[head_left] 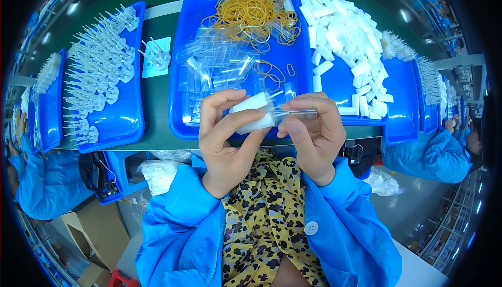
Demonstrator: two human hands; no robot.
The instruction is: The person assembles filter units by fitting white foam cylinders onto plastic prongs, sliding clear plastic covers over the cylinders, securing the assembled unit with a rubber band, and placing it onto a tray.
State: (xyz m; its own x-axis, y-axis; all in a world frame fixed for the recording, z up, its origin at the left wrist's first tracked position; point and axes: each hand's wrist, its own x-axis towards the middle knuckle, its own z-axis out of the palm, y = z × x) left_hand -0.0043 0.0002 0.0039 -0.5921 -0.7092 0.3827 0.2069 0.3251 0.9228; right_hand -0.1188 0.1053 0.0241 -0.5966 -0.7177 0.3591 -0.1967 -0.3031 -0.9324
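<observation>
My left hand (224, 136) is closed around white blocks (256, 102) that look like foam, with thin white prongs sticking out toward the right. Between the thumb and fingers of my right hand (320, 139) is a clear plastic sleeve (308, 113), its left end at the prongs. Whether the sleeve encloses a prong, I cannot tell. Both hands are raised over the near edge of a blue tray (178, 106). In that tray lie clear plastic pieces (206, 72), with a heap of yellow rubber bands (248, 15) behind them.
To the right, another blue tray (334, 85) holds many white blocks (340, 31). White pronged parts (97, 62) fill a tray at left, and one pronged part (155, 57) sits on a pale card. Co-workers in blue (436, 153) sit on both sides. A cardboard box (99, 229) stands below.
</observation>
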